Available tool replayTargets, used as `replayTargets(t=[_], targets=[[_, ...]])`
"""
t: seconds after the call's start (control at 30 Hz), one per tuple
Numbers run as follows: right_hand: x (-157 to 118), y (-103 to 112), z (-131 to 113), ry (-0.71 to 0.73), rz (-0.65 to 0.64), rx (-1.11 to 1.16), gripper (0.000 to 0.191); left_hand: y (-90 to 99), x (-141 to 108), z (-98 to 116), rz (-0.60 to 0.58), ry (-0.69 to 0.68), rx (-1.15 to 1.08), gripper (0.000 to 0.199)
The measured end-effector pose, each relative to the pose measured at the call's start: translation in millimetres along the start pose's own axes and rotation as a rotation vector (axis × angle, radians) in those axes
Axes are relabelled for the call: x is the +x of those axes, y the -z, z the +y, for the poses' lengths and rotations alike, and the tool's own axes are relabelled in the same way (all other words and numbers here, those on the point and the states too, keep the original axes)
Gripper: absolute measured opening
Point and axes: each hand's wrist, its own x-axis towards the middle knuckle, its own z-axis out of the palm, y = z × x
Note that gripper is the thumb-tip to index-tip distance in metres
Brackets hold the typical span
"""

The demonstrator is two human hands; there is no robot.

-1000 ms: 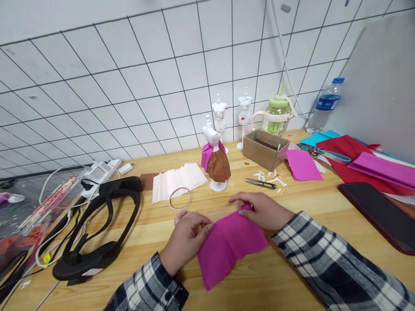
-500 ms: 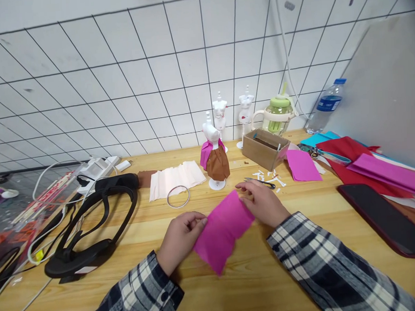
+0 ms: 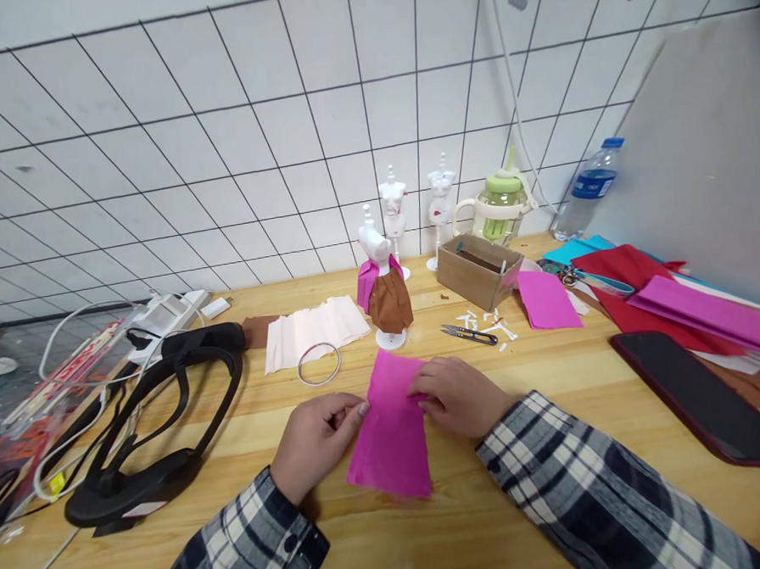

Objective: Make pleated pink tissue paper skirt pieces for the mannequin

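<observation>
One black headset (image 3: 136,491) with looped straps lies at the left of a pale wooden desk (image 3: 482,525). To its right, toward the far side, a pleated cream sheet (image 3: 322,326) lies flat, with a thin ring (image 3: 321,383) at its near edge. Nearer, the left hand (image 3: 315,441) reaches in from a plaid sleeve (image 3: 240,538), thumb and forefinger pinched on the left edge of a magenta piece (image 3: 394,449). This soft sheet is at the near middle, narrower at its far end and flaring toward its near end; whether it touches the wood is hard to tell. Opposite, the right hand (image 3: 462,396) pinches its right edge. The step in hand appears to be straightening or shaping the piece between both hands; the next move seems to call for light, even grips that keep the edges in line without creasing them. Just beyond stands a small white mannequin (image 3: 388,301) dressed in magenta and brown, with two undressed mannequins (image 3: 392,209) behind it. Farther right come dark snips (image 3: 483,338), white scraps (image 3: 508,333), an open cardboard box (image 3: 465,278) and folded magenta sheets (image 3: 550,299). A dark phone (image 3: 698,397) lies at the near right.
</observation>
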Motion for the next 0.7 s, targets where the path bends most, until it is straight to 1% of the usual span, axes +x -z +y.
replayTargets(t=[0.07, 0.1, 0.17, 0.23, 0.3, 0.33, 0.4, 0.47, 0.5, 0.57, 0.63, 0.7], targets=[[-0.3, -0.3, -0.4, 0.020, -0.005, 0.033, 0.018, 3.4, 7.1, -5.5, 0.062, -0.007, 0.087, 0.042], [-0.1, -1.2, -1.1, 0.031, -0.011, 0.045, 0.018, 5.0, 11.4, -7.2, 0.061, -0.019, 0.131, 0.042], [1.3, -3.7, -3.0, 0.063, -0.025, 0.070, 0.019, 6.5, 21.0, -6.9, 0.015, -0.009, 0.213, 0.044], [2.8, -5.2, -4.1, 0.100, -0.029, 0.096, 0.019, 3.9, 30.7, -1.2, -0.012, 0.069, 0.291, 0.048], [2.6, -2.3, -1.8, 0.110, -0.001, 0.087, 0.018, -3.4, 39.3, 7.9, 0.027, 0.138, 0.367, 0.050], [1.4, 1.4, 1.7, 0.089, 0.032, 0.052, 0.018, -8.3, 42.7, 12.5, 0.052, 0.157, 0.382, 0.048], [-3.6, 12.3, 13.9, -0.037, 0.128, -0.108, 0.021, -18.8, 46.8, 19.6, 0.066, 0.179, 0.361, 0.042], [-10.7, 23.8, 31.7, -0.304, 0.275, -0.296, 0.025, -27.6, 47.4, 22.5, 0.081, 0.131, 0.314, 0.035], [-14.3, 28.1, 41.2, -0.414, 0.300, -0.359, 0.025, -30.7, 46.8, 22.5, 0.085, 0.107, 0.291, 0.032], [-19.8, 31.8, 58.5, -0.535, 0.251, -0.405, 0.024, -34.3, 45.1, 20.6, 0.085, 0.069, 0.237, 0.026], [-21.8, 29.7, 70.2, -0.569, 0.191, -0.396, 0.023, -35.4, 44.5, 18.0, 0.079, 0.051, 0.153, 0.021], [-21.0, 25.0, 75.6, -0.570, 0.185, -0.378, 0.024, -35.5, 45.2, 16.0, 0.082, 0.040, 0.034, 0.017]])
